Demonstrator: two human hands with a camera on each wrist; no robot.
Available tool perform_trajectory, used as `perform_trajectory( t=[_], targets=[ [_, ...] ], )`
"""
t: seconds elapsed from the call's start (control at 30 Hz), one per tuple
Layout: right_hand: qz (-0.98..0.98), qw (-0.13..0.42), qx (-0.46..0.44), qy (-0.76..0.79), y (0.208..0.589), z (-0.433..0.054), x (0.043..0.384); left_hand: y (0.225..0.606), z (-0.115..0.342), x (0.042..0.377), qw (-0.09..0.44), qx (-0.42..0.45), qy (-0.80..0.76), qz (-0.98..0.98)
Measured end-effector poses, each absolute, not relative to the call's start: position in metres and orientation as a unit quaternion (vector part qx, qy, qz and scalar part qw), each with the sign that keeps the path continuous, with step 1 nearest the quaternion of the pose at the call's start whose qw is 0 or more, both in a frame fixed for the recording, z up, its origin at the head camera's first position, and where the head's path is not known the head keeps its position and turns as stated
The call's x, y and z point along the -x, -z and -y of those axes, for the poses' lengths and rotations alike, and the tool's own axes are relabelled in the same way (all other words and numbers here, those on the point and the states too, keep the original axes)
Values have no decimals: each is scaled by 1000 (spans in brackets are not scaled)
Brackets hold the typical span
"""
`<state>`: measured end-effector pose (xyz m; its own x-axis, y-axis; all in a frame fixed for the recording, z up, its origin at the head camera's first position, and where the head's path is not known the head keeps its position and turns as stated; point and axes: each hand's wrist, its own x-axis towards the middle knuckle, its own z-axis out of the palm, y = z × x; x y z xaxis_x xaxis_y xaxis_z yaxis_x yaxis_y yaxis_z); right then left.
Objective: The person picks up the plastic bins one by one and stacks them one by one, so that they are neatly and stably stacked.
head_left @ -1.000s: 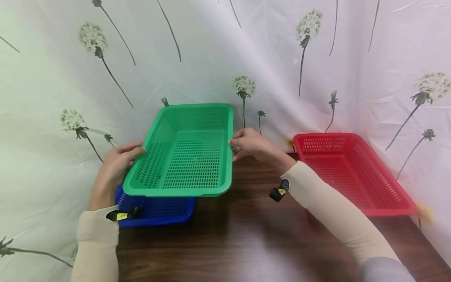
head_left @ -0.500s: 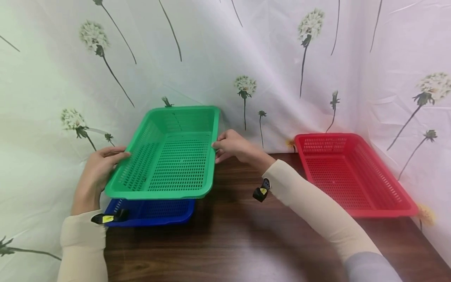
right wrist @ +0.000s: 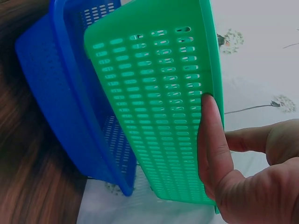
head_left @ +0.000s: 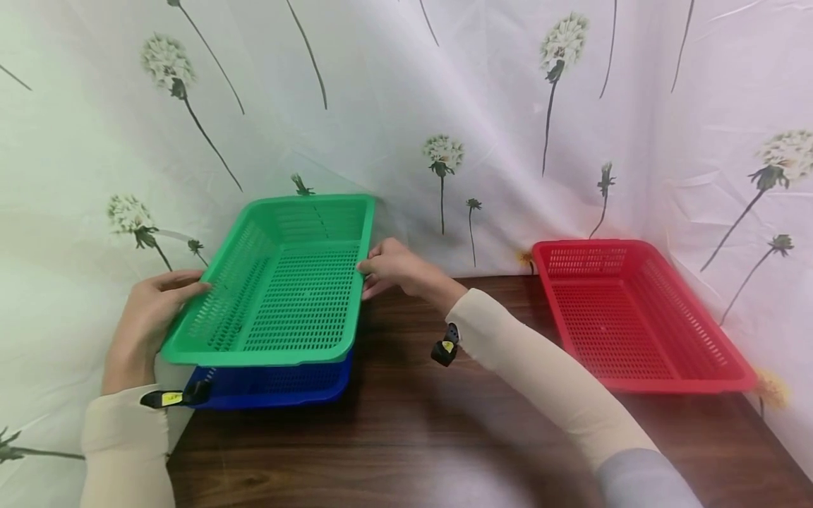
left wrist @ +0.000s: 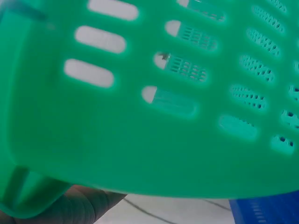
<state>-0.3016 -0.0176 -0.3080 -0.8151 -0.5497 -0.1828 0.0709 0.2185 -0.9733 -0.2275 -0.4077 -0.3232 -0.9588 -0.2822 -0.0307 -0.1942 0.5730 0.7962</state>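
Observation:
A green plastic basket [head_left: 305, 296] with slotted walls is held between both hands, tilted above a blue basket [head_left: 279, 384]. My left hand [head_left: 149, 310] grips its left rim, thumb on top. On the opposite side my right hand [head_left: 396, 268] pinches the right rim. In the right wrist view, the fingers [right wrist: 217, 140] lie against the outer wall of the green basket, with the thumb at the rim. The left wrist view is mostly filled by the green wall [left wrist: 117, 144]; part of the left hand shows below it. Most of the blue basket is hidden beneath.
A red basket [head_left: 739, 374] stands on the right of the dark wooden table [head_left: 394, 451]. A white curtain [head_left: 394, 85] printed with dandelions hangs behind and along both sides. Black cameras are strapped at both wrists, over beige sleeves [head_left: 508, 346].
Both hands have carried the green basket left and slightly down, so it sits further over the blue basket. The blue and red baskets stay in place.

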Motion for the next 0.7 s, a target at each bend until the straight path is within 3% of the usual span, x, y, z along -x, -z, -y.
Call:
perform_trajectory(
  t=[0.7],
  targets=[
    [-742, 279, 158, 589, 346, 50, 296, 344, 436, 218, 21, -141, 360, 922]
  ],
)
